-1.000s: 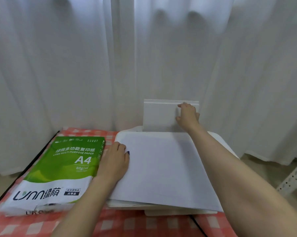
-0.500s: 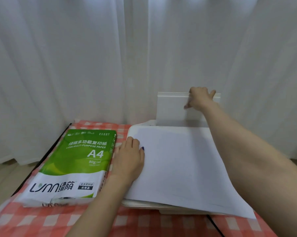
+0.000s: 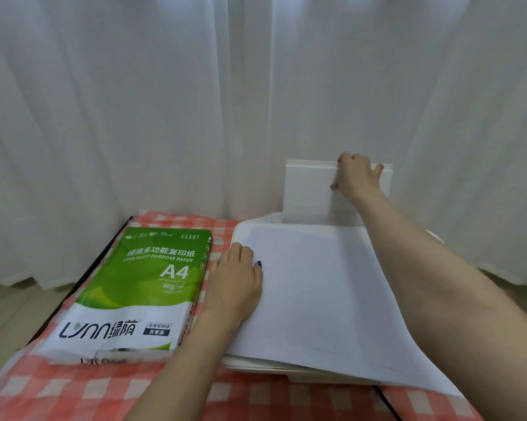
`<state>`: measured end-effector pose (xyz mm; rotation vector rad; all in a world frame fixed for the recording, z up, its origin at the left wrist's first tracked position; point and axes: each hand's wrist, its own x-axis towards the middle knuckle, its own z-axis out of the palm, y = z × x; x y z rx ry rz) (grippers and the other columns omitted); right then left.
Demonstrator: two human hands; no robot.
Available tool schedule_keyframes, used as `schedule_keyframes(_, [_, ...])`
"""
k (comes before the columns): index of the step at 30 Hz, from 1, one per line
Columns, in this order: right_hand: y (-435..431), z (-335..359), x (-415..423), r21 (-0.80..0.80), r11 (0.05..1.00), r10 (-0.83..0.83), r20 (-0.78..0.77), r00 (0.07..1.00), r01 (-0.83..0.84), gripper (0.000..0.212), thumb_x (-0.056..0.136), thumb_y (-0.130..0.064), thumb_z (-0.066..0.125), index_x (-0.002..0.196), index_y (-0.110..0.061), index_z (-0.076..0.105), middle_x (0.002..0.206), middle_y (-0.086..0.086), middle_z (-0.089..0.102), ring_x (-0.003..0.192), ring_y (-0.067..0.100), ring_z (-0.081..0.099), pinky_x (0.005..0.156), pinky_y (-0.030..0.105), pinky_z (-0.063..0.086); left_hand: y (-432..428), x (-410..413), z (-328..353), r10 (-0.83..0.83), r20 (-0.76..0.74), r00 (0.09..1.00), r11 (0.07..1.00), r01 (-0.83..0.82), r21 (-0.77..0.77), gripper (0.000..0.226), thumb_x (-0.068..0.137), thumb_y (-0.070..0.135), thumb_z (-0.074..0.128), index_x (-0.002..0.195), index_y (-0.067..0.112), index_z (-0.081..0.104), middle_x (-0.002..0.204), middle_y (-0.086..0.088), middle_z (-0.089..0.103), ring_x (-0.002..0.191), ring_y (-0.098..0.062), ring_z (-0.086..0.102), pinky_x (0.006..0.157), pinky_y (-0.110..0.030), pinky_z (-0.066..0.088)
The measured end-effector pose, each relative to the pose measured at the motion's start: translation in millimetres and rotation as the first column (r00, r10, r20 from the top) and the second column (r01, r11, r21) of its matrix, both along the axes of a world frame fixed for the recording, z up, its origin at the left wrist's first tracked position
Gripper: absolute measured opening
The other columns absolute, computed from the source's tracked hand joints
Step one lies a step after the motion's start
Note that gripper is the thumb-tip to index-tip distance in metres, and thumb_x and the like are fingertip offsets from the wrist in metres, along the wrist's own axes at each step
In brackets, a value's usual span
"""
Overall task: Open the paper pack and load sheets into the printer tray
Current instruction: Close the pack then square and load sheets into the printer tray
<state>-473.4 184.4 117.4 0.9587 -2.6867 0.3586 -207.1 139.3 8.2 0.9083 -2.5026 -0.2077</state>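
Observation:
A green and white A4 paper pack [image 3: 140,287] lies on the left of the checked tablecloth. To its right stands a white printer [image 3: 250,364] with a stack of white sheets [image 3: 323,299] lying flat on its top. My left hand [image 3: 236,284] rests flat on the sheets' left edge. The printer's rear paper tray [image 3: 308,189] stands upright at the back. My right hand [image 3: 358,176] grips the tray's top edge, fingers curled over it and thumb on its front.
White curtains [image 3: 165,117] hang close behind the table and printer. The red and white checked tablecloth [image 3: 74,390] covers the table, whose dark edge [image 3: 83,278] runs along the left. Pale floor shows at both sides.
My right hand has risen from the tray's front face to its top edge and now grips it. The view has shifted, so everything sits further right. My left hand stays on the sheets.

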Motion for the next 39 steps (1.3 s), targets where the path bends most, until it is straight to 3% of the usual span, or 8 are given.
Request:
schedule_keyframes(7, [-11, -18, 4, -0.001, 1.0, -0.022, 0.113, 0.993, 0.022, 0.031, 0.088, -0.012, 0.055, 0.117, -0.002, 0.051, 0.131, 0.017, 0.043, 0.125, 0.034, 0.04, 0.097, 0.049, 0.038, -1, 1, -2, -0.002, -0.018, 1.0, 1.0, 0.002, -0.01, 0.058, 0.078, 0.039, 0.016, 0.098, 0.008, 0.059, 0.102, -0.009, 0.06, 0.093, -0.031, 0.057, 0.078, -0.038, 0.042])
schedule_keyframes(11, [-6, -17, 9, -0.041, 0.999, -0.001, 0.146, 0.989, 0.007, 0.031, 0.089, -0.006, 0.044, 0.119, -0.001, 0.048, 0.136, 0.019, 0.04, 0.127, 0.034, 0.037, 0.096, 0.047, 0.038, 1, 1, 1, -0.01, -0.012, 1.0, 1.0, 0.01, 0.001, 0.063, 0.077, 0.042, 0.011, 0.103, 0.008, 0.058, 0.106, -0.009, 0.058, 0.097, -0.029, 0.055, 0.081, -0.038, 0.04])
schedule_keyframes(17, [21, -34, 48, -0.156, 0.982, 0.158, 0.361, 0.919, -0.107, 0.035, 0.09, -0.017, 0.051, 0.122, -0.004, 0.059, 0.13, 0.017, 0.057, 0.122, 0.032, 0.052, 0.102, 0.035, 0.042, 2, 5, 6, -0.034, 0.047, 0.998, 0.999, 0.032, 0.032, 0.06, 0.081, 0.039, 0.014, 0.099, 0.005, 0.06, 0.101, -0.011, 0.06, 0.092, -0.032, 0.059, 0.076, -0.038, 0.042])
schedule_keyframes(22, [59, -43, 69, -0.023, 0.988, 0.144, 0.476, 0.868, -0.151, 0.041, 0.087, -0.032, 0.054, 0.125, -0.016, 0.056, 0.131, 0.011, 0.056, 0.119, 0.029, 0.053, 0.103, 0.04, 0.042, -4, 8, 12, -0.095, 0.077, 0.992, 0.97, 0.075, 0.23, 0.037, 0.096, 0.023, 0.036, 0.126, 0.005, 0.048, 0.13, -0.009, 0.047, 0.117, -0.028, 0.048, 0.095, -0.039, 0.041])
schedule_keyframes(27, [93, -43, 85, 0.193, 0.957, 0.116, 0.425, 0.898, -0.216, 0.053, 0.091, -0.047, 0.046, 0.139, -0.025, 0.039, 0.14, 0.003, 0.048, 0.129, 0.026, 0.044, 0.107, 0.04, 0.033, 7, 15, 16, -0.12, 0.048, 0.992, 0.924, 0.094, 0.37, 0.047, 0.099, 0.023, 0.034, 0.141, 0.002, 0.029, 0.149, -0.011, 0.026, 0.138, -0.026, 0.028, 0.112, -0.037, 0.026])
schedule_keyframes(32, [108, -47, 95, 0.207, 0.946, 0.147, 0.417, 0.897, -0.251, 0.07, 0.086, -0.056, 0.049, 0.146, -0.029, 0.025, 0.145, -0.001, 0.044, 0.132, 0.025, 0.042, 0.108, 0.046, 0.031, 30, 18, 23, 0.014, -0.014, 1.0, 0.875, -0.006, 0.483, 0.063, 0.098, 0.025, 0.038, 0.145, -0.005, 0.01, 0.157, -0.017, 0.005, 0.145, -0.03, 0.009, 0.116, -0.034, 0.011])
schedule_keyframes(36, [114, -46, 105, 0.187, 0.95, 0.157, 0.413, 0.897, -0.252, 0.073, 0.084, -0.055, 0.053, 0.145, -0.029, 0.025, 0.144, -0.001, 0.046, 0.131, 0.025, 0.043, 0.107, 0.046, 0.033, 37, 24, 36, 0.187, 0.125, 0.974, 0.744, -0.224, 0.629, 0.059, 0.099, 0.025, 0.033, 0.14, -0.014, 0.016, 0.149, -0.029, 0.02, 0.137, -0.04, 0.026, 0.112, -0.04, 0.024])
schedule_keyframes(39, [120, -48, 113, 0.179, 0.95, 0.164, 0.413, 0.896, -0.257, 0.072, 0.082, -0.057, 0.054, 0.144, -0.03, 0.027, 0.142, -0.002, 0.048, 0.13, 0.025, 0.044, 0.106, 0.046, 0.033, 34, 38, 45, 0.087, 0.291, 0.953, 0.737, -0.258, 0.625, 0.051, 0.101, 0.026, 0.024, 0.138, -0.008, 0.034, 0.145, -0.026, 0.037, 0.132, -0.037, 0.038, 0.108, -0.035, 0.032])
